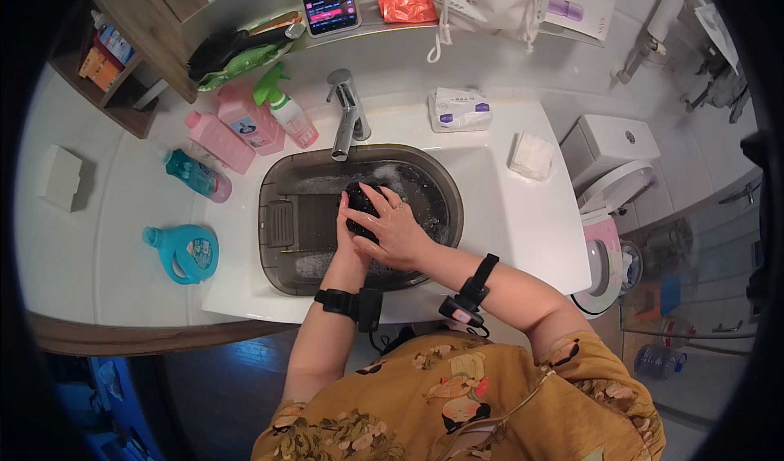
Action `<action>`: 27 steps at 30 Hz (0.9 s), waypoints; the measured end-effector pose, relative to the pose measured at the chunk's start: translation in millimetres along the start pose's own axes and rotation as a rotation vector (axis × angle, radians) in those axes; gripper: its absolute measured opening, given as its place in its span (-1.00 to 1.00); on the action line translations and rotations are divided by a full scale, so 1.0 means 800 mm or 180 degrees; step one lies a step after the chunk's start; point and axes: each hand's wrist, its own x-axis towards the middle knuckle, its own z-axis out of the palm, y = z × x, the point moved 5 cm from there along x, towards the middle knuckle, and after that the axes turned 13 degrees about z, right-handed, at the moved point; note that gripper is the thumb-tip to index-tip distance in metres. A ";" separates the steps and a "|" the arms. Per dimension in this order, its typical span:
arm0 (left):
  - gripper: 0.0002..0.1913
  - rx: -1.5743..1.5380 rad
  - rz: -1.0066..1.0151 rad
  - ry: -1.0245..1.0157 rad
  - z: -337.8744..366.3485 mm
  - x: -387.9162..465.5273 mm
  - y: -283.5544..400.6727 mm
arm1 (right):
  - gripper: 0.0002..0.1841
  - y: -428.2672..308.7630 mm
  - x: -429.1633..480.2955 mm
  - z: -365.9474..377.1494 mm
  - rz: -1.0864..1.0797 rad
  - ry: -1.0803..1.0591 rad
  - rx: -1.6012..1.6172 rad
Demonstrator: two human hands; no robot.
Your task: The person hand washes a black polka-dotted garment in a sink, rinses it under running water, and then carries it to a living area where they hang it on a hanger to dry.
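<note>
Both my hands press together around a bunched wad of wet black cloth (362, 207) above the soapy water. My left hand (348, 234) cups it from the left and below, its palm partly hidden by the cloth. From the right, my right hand (395, 228) lies over the top with fingers spread, a ring on one finger. Beneath them a translucent dark grey plastic washbasin (456, 216) sits in the white sink. Its built-in ribbed washboard (315, 219) is on the left, and white suds float on the dark water.
A chrome faucet (349, 121) overhangs the basin's back rim. Pink bottles (219, 141), a green-topped spray bottle (293, 118) and a teal detergent jug (190, 254) stand left. Tissue packs (460, 110) lie right. A lit phone (327, 5) leans on the shelf above. A toilet (612, 148) is far right.
</note>
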 end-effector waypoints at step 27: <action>-0.43 0.1933 -0.0191 0.1231 -0.059 -0.005 0.001 | -0.40 0.167 0.001 0.004 0.1446 0.0007 0.0505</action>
